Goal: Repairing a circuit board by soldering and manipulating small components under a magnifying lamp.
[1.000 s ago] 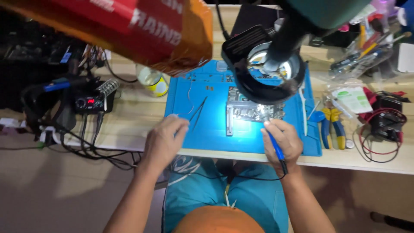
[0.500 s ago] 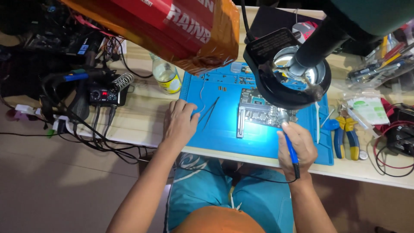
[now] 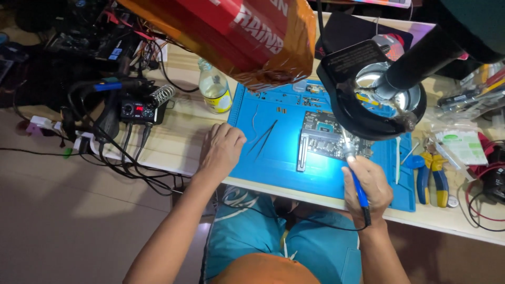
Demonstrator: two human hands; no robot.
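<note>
Currently soldering: right hand (image 3: 368, 185) is clamped around the blue soldering iron (image 3: 355, 181), tip on the near-right edge of the circuit board (image 3: 330, 137) lying on the blue mat (image 3: 273, 158) mid-desk, under the ring magnifier lamp (image 3: 368, 94). Left hand (image 3: 222, 148) rests loosely curled and empty at the mat's left edge, just beside the tweezers (image 3: 263, 138). Next move probably calls for a steady tip and picking up the tweezers.
</note>
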